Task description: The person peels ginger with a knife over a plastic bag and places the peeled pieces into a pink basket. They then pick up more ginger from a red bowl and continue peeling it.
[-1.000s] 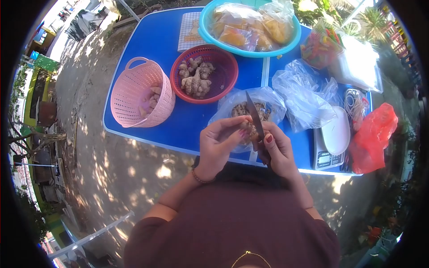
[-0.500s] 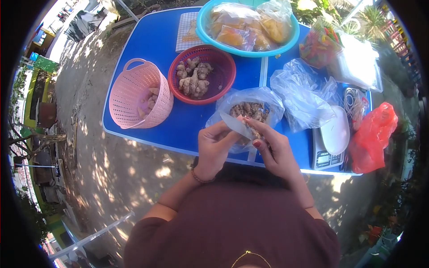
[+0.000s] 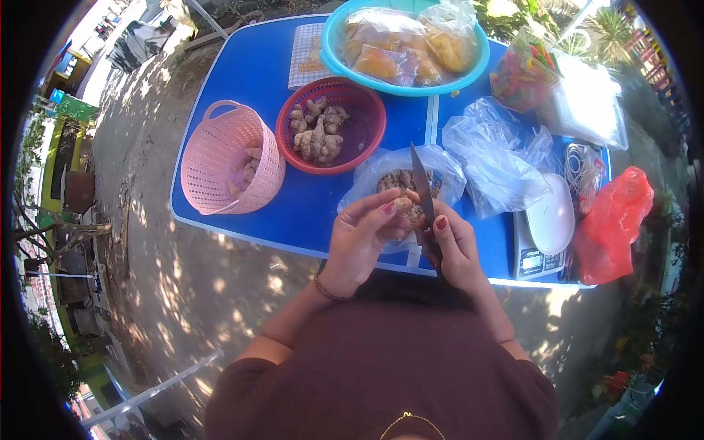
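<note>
My left hand (image 3: 355,243) pinches a small pale piece of ginger (image 3: 402,204) between thumb and fingers. In my right hand (image 3: 459,253) is a knife (image 3: 421,180), its dark blade pointing away from me, close beside the ginger piece. Beneath both hands lies an opened clear plastic bag (image 3: 447,170) with brown peelings or scraps inside, partly hidden by my fingers. A red basket (image 3: 376,150) beyond the bag holds several knobby ginger roots (image 3: 320,139). To the left, a pink perforated basket (image 3: 203,172) contains some smaller pale pieces.
On the blue table (image 3: 308,213) stands a turquoise basin (image 3: 334,55) of bagged yellow food at the back. Crumpled clear plastic (image 3: 495,158), a kitchen scale (image 3: 526,258) with a white tray, and a red plastic bag (image 3: 612,227) occupy the right side.
The knife blade has swung from lying slanted across the ginger to pointing away from me. My left hand has turned, now showing the ginger piece between its fingertips.
</note>
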`<action>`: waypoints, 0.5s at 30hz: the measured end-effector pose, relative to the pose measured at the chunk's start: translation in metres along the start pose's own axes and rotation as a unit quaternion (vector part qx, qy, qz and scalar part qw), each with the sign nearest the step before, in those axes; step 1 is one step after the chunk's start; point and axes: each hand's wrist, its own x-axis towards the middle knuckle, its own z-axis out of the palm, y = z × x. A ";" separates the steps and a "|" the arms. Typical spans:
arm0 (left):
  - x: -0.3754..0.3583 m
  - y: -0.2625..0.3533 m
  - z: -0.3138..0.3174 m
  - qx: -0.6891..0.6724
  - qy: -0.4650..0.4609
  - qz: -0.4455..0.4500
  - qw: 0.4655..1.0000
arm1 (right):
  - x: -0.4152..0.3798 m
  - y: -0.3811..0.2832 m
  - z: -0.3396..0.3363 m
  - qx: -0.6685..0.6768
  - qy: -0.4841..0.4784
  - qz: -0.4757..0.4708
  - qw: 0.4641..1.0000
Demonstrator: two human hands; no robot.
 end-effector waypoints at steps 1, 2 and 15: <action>0.001 -0.001 -0.002 -0.004 0.006 -0.007 1.000 | 0.001 0.001 -0.001 -0.032 0.000 -0.004 0.999; 0.002 -0.001 -0.004 -0.008 0.012 -0.014 1.000 | 0.001 -0.002 -0.001 -0.046 0.016 -0.003 0.999; 0.001 -0.005 0.001 0.000 0.000 0.022 1.000 | 0.000 -0.022 0.004 -0.264 -0.021 -0.067 0.962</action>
